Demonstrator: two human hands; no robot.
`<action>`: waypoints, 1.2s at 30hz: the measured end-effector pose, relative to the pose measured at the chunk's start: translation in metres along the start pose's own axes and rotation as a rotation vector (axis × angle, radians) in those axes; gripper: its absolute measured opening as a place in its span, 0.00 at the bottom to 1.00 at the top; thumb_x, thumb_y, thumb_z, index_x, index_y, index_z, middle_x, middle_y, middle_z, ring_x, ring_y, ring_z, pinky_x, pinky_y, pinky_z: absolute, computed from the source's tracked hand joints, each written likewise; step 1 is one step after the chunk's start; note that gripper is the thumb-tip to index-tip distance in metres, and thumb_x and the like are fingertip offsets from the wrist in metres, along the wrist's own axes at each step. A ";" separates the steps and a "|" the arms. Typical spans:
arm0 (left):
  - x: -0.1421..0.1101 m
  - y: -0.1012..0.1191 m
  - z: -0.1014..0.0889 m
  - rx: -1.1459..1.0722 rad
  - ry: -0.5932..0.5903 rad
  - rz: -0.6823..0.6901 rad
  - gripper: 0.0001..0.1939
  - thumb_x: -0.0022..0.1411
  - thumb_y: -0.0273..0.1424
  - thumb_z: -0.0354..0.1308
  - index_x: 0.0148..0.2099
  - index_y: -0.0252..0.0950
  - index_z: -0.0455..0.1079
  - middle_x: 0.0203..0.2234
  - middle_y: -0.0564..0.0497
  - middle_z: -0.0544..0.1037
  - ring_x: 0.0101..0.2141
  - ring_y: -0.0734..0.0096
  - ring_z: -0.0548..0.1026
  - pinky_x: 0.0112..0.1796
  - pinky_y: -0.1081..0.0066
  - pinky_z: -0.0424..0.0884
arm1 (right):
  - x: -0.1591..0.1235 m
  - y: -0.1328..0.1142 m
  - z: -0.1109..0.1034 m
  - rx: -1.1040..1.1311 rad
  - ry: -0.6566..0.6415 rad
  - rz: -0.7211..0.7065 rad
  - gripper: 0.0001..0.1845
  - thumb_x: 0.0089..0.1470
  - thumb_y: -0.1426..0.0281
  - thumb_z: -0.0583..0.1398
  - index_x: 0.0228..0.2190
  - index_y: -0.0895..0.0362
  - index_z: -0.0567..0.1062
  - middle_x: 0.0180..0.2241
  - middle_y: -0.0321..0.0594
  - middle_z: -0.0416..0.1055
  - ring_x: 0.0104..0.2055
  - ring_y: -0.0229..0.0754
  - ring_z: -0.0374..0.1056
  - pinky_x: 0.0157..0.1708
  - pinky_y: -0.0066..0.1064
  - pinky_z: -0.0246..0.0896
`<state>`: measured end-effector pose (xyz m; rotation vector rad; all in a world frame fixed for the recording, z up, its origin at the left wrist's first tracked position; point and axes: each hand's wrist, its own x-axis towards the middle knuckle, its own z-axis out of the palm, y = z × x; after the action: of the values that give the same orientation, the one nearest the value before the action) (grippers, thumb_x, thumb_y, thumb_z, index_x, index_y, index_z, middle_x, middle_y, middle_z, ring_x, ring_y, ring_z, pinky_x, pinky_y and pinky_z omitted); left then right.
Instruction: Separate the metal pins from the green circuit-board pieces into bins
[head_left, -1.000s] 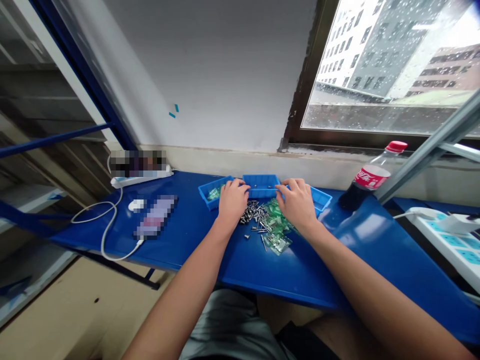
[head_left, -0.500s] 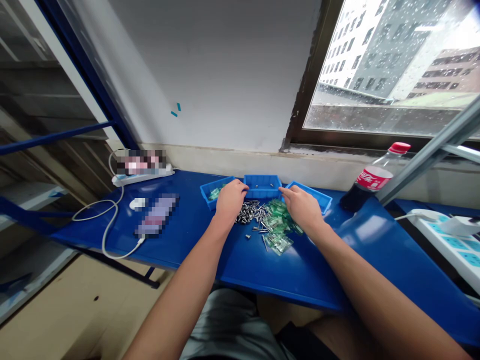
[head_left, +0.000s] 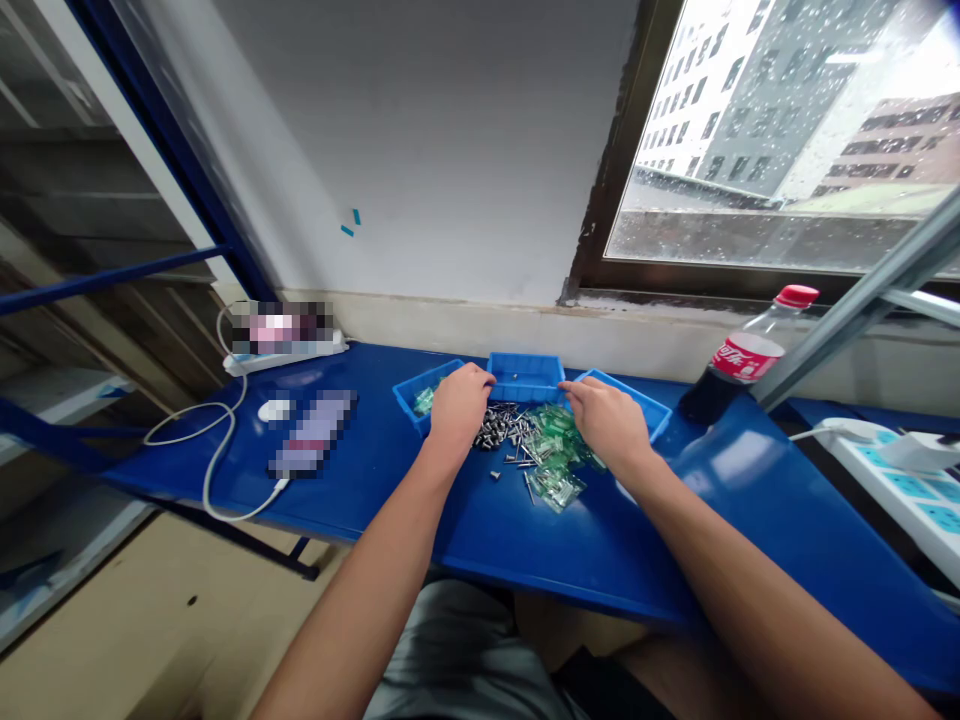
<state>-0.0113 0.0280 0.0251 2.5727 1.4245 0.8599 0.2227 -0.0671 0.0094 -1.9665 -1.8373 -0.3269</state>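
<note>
The middle blue bin (head_left: 525, 393) is between my hands, a small screw visible inside it. My left hand (head_left: 459, 405) has its fingers closed at the bin's left front corner, and my right hand (head_left: 609, 415) pinches the right front corner. To the left, a second blue bin (head_left: 409, 392) holds small green packets and is partly covered by my left hand. Behind my right hand sits a third blue bin (head_left: 651, 408), its inside mostly hidden. In front of the middle bin lie a pile of dark-headed screws (head_left: 491, 428) and a heap of green plastic packets (head_left: 556, 450).
A cola bottle (head_left: 739, 355) stands at the right rear beside a grey metal bar. Power strips sit at the far right (head_left: 911, 490) and back left. A phone (head_left: 315, 435) with a white cable lies on the left of the blue table (head_left: 600, 570).
The left bin has shifted slightly left and the right bin slightly right, widening the gaps beside the middle bin. Fewer screws show inside the middle bin. My hands stay at its corners.
</note>
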 end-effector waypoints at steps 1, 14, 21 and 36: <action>0.000 0.000 0.000 -0.003 0.002 0.000 0.14 0.68 0.25 0.58 0.46 0.43 0.85 0.47 0.46 0.83 0.44 0.54 0.81 0.47 0.63 0.77 | 0.000 0.000 0.000 0.002 0.006 0.003 0.19 0.71 0.68 0.54 0.54 0.48 0.82 0.46 0.44 0.82 0.38 0.48 0.77 0.30 0.34 0.61; -0.001 -0.002 0.010 0.034 0.074 0.102 0.13 0.69 0.23 0.57 0.47 0.37 0.82 0.48 0.43 0.81 0.51 0.52 0.74 0.56 0.56 0.73 | 0.001 -0.007 0.000 0.090 0.184 -0.117 0.21 0.72 0.59 0.54 0.44 0.54 0.85 0.43 0.51 0.75 0.46 0.55 0.69 0.46 0.44 0.67; -0.007 0.016 0.009 -0.090 0.224 0.267 0.14 0.67 0.22 0.58 0.49 0.39 0.81 0.54 0.46 0.80 0.62 0.49 0.67 0.61 0.50 0.68 | -0.008 -0.018 -0.003 0.208 0.042 -0.388 0.13 0.70 0.62 0.59 0.44 0.52 0.83 0.40 0.47 0.78 0.45 0.53 0.70 0.49 0.46 0.68; -0.008 0.032 0.027 -0.419 0.170 0.442 0.12 0.67 0.20 0.58 0.46 0.36 0.80 0.45 0.45 0.81 0.51 0.58 0.74 0.56 0.55 0.74 | -0.016 -0.024 0.002 0.143 -0.082 -0.480 0.06 0.67 0.71 0.62 0.34 0.54 0.78 0.38 0.44 0.78 0.47 0.52 0.70 0.45 0.40 0.68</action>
<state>0.0229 0.0086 0.0095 2.5481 0.6013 1.2963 0.1973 -0.0790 0.0038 -1.4476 -2.3073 -0.2490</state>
